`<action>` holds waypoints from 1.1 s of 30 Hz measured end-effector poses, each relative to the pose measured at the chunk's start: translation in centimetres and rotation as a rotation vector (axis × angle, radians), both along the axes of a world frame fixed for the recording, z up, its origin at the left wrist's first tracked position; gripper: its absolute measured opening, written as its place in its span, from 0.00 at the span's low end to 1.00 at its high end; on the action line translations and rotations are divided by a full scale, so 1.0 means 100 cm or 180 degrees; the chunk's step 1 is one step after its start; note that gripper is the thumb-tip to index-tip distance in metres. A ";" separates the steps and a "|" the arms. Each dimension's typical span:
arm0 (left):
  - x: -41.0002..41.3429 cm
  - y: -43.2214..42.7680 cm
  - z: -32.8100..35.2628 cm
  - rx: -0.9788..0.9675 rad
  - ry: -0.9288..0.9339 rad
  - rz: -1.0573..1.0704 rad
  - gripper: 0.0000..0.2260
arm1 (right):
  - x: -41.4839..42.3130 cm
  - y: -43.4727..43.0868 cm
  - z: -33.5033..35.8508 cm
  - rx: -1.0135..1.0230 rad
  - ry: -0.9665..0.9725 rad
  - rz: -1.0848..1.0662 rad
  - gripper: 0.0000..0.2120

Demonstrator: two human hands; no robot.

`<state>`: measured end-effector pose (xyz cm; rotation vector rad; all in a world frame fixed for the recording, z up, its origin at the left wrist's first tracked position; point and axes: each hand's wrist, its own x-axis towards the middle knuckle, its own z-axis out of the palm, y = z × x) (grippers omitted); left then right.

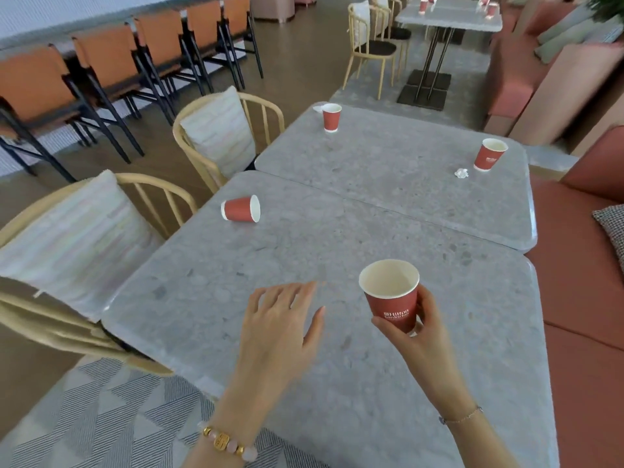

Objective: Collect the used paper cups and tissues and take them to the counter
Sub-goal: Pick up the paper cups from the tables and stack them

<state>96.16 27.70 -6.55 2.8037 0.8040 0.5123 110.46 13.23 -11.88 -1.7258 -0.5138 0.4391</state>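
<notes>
Curled right grip (422, 336) holds a red paper cup (391, 298) over the grey surface (202, 282); left grip (280, 322) spread wide; wooden chairs (152, 180) along its left edge.

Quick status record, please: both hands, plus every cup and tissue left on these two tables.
right hand: grips held cup, upright
left hand: open over near table, holding nothing
tipped cup: on its side, near table, left part
far-left cup: upright, far table, tissue just behind it
far-right cup: upright, far table, crumpled tissue beside it

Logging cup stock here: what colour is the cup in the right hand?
The cup is red outside, white inside; head view.
</notes>
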 end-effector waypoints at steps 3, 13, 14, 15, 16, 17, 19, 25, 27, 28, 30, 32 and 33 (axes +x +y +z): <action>-0.034 0.020 -0.003 -0.0003 0.0034 0.0111 0.16 | -0.029 0.024 0.004 -0.0024 -0.0050 0.0103 0.31; -0.172 0.096 0.000 0.0102 0.0007 0.0367 0.18 | -0.145 0.114 0.019 0.0069 -0.0211 0.0295 0.31; -0.182 0.102 0.001 0.0119 0.0001 0.0380 0.18 | -0.153 0.121 0.021 0.0075 -0.0221 0.0310 0.31; -0.191 0.107 0.001 0.0130 -0.0021 0.0393 0.17 | -0.161 0.128 0.022 0.0068 -0.0242 0.0329 0.31; -0.198 0.113 0.003 0.0123 -0.0037 0.0414 0.16 | -0.168 0.135 0.022 0.0063 -0.0264 0.0355 0.31; -0.204 0.118 0.003 0.0134 -0.0045 0.0437 0.17 | -0.173 0.141 0.023 0.0068 -0.0276 0.0382 0.31; -0.214 0.128 0.004 0.0146 -0.0031 0.0464 0.20 | -0.180 0.155 0.023 0.0108 -0.0270 0.0442 0.31; -0.223 0.162 -0.001 0.0023 -0.0007 0.0495 0.19 | -0.182 0.188 0.022 0.0153 -0.0299 0.0506 0.30; -0.218 0.172 -0.001 0.0021 0.0040 0.0488 0.21 | -0.177 0.200 0.021 0.0139 -0.0287 0.0486 0.31; -0.214 0.178 -0.001 0.0001 0.0049 0.0486 0.22 | -0.174 0.206 0.020 0.0127 -0.0293 0.0479 0.31; -0.207 0.192 -0.002 -0.0031 0.0033 0.0467 0.21 | -0.167 0.220 0.018 0.0133 -0.0278 0.0470 0.31; -0.199 0.206 -0.003 -0.0006 0.0032 0.0432 0.20 | -0.158 0.233 0.016 0.0130 -0.0252 0.0447 0.30; -0.195 0.214 -0.004 0.0020 0.0039 0.0402 0.19 | -0.153 0.240 0.014 0.0121 -0.0235 0.0422 0.31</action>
